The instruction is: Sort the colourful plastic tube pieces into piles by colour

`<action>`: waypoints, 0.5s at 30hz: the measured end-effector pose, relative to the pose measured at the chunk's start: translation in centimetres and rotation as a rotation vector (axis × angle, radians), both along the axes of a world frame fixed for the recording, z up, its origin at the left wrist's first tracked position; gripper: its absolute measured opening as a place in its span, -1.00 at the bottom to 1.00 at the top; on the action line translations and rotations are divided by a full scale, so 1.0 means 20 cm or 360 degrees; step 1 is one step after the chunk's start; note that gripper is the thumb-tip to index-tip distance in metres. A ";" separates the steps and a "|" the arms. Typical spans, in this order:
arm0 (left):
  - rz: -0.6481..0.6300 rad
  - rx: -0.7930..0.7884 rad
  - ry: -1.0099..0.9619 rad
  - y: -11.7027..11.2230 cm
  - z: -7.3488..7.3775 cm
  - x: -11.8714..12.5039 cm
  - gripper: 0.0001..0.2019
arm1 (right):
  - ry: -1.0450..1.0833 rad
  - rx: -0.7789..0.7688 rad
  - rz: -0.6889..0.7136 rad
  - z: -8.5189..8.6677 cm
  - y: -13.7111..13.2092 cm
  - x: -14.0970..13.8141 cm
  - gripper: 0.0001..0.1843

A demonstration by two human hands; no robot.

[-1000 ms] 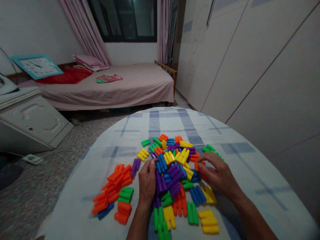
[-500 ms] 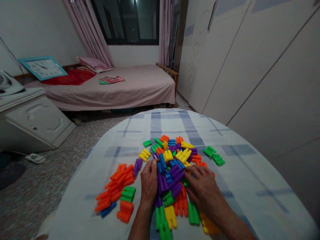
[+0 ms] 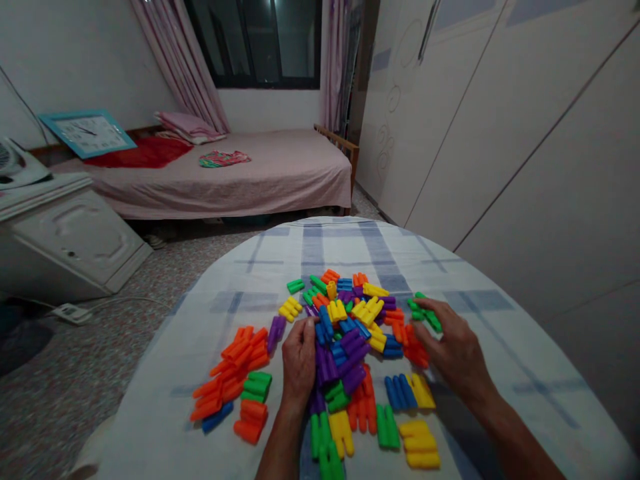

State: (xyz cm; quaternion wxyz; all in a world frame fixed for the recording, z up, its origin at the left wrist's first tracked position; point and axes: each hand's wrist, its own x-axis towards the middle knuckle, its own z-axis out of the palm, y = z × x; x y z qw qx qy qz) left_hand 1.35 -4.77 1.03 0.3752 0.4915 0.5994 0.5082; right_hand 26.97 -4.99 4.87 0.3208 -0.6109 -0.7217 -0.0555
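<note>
My left hand (image 3: 299, 357) is closed at the left side of the heap, fingers curled against a purple building block (image 3: 326, 365); its fingertips are partly hidden. Joined blocks run toward me below it, with a green block (image 3: 329, 457) and a yellow block (image 3: 341, 432) among them. My right hand (image 3: 454, 347) is open, thumb and fingers apart, over the heap's right side. Its fingertips reach the green blocks (image 3: 419, 311), which they partly cover. An orange block (image 3: 415, 348) lies by its thumb.
Orange blocks (image 3: 240, 353) form a group on the left, beside a blue block (image 3: 217, 418). Blue blocks (image 3: 400, 392) and yellow blocks (image 3: 421, 445) lie at the right front. The round table has a checked cloth (image 3: 480, 300). A bed (image 3: 280, 180) and wardrobe (image 3: 540, 167) stand beyond.
My right hand has moved off the heap, rightward and slightly away from me, to the green blocks. Blue and yellow blocks it covered now show. My left hand stays put.
</note>
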 end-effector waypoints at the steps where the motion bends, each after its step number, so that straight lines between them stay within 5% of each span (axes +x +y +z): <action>1: 0.0005 -0.0001 0.0003 0.00 0.00 0.00 -0.61 | -0.0037 -0.0001 -0.0072 -0.02 0.04 0.04 -0.72; 8: -0.0007 -0.0005 0.0021 0.00 -0.01 0.00 -0.59 | -0.0228 -0.0056 -0.0253 -0.17 0.13 0.12 -0.71; 15: 0.0010 -0.0016 -0.0005 0.00 0.02 0.00 -0.59 | 0.0055 -0.0109 0.0271 -0.13 0.09 -0.12 -0.78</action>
